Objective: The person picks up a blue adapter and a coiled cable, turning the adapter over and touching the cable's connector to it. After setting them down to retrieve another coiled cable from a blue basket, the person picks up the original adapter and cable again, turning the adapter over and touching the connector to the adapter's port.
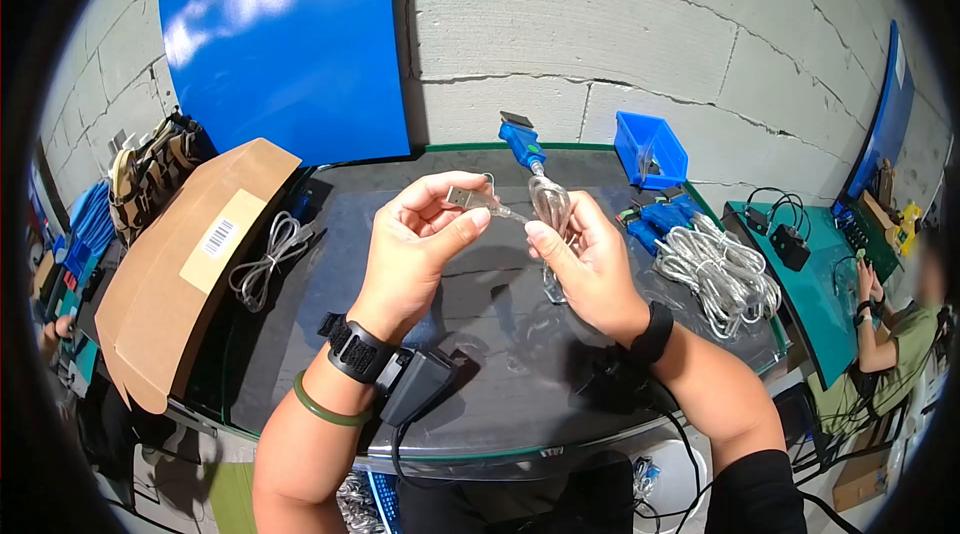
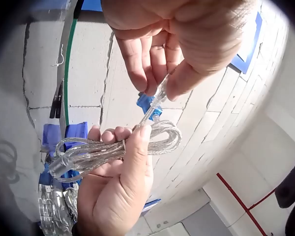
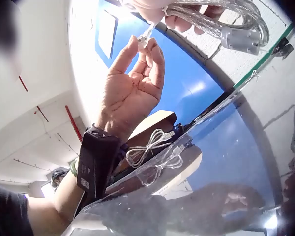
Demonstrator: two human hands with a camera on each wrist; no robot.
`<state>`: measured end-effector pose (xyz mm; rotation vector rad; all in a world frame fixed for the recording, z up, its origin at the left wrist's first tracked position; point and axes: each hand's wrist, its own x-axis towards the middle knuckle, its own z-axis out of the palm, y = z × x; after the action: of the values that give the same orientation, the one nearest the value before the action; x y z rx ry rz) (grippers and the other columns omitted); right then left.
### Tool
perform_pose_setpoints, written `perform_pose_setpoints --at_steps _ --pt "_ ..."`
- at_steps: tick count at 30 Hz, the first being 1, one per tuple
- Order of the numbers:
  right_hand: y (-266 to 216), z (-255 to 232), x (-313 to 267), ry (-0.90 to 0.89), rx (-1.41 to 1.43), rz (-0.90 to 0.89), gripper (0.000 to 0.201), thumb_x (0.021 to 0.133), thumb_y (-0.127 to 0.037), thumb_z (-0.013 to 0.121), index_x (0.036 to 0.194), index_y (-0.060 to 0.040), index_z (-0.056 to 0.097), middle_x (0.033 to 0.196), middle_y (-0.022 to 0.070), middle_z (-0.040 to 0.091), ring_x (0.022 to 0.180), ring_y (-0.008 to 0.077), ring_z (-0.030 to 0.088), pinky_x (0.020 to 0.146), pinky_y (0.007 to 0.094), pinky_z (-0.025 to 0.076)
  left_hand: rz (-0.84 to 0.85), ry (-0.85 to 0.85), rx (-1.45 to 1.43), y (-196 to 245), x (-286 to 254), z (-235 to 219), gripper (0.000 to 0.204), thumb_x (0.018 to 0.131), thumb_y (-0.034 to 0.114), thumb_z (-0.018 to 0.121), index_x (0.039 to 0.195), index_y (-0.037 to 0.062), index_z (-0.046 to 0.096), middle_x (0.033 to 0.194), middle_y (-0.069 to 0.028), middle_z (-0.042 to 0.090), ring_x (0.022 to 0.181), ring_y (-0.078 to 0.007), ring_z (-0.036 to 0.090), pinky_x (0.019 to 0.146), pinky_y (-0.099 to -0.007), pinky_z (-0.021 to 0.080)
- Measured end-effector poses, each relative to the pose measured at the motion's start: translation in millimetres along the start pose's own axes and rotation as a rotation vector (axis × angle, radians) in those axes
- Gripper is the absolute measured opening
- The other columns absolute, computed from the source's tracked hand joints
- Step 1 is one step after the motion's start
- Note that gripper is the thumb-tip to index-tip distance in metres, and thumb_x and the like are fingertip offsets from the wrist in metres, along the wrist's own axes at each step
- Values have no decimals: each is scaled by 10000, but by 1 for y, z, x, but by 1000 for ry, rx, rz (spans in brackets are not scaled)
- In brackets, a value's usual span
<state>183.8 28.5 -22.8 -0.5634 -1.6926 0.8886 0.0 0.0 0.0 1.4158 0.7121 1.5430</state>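
My left hand point(image 1: 415, 239) pinches a clear USB plug point(image 1: 472, 199) between thumb and fingers above the dark table. Beside it, my right hand point(image 1: 590, 269) grips a coiled, tied clear cable point(image 1: 552, 204), which runs across to that plug. The blue connector point(image 1: 521, 144) at the cable's other end points toward the wall. In the left wrist view the coil point(image 2: 162, 140) lies over the fingers of my right hand point(image 2: 115, 191), with my left hand point(image 2: 182, 44) above. The right wrist view shows my left hand point(image 3: 132, 93) holding the small plug point(image 3: 144, 41).
On the right of the table lie bundled clear cables point(image 1: 715, 279) with blue connectors, below a blue bin point(image 1: 650, 151). To the left, a tied cable point(image 1: 268, 264) lies near a cardboard box point(image 1: 185, 284). Another person point(image 1: 880, 334) works at a table farther right.
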Motion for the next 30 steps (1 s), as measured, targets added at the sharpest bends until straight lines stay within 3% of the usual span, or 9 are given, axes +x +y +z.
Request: perform_pose_setpoints --at_steps 2,12,15,30 --pt "3 -1 0 -8 7 -2 196 868 -162 588 962 -12 503 766 -11 509 697 45 439 625 211 389 39 -2 -3 0 0 1 429 770 -20 637 1170 8 484 1062 -91 599 991 -139 574 859 -245 459" --pt "1 1 1 -10 15 -22 188 870 -153 583 967 -13 503 768 -12 509 700 44 439 626 210 387 48 -4 -46 1 0 2 398 779 -28 615 1151 -5 476 1059 -122 597 1001 -148 572 873 -257 453" --pt "1 1 1 -4 -3 -22 190 869 -150 585 971 -14 501 762 -11 508 696 45 439 622 209 387 42 -7 -46 1 0 2 423 765 -7 650 1148 23 474 1039 -96 609 998 -174 577 889 -286 443" --pt "0 0 2 1 -34 -52 198 872 -174 580 960 -18 495 740 -13 492 675 52 422 613 210 378 71 -6 -38 -1 0 3 357 771 11 656 1092 40 502 1012 -69 603 951 -142 579 855 -280 465"
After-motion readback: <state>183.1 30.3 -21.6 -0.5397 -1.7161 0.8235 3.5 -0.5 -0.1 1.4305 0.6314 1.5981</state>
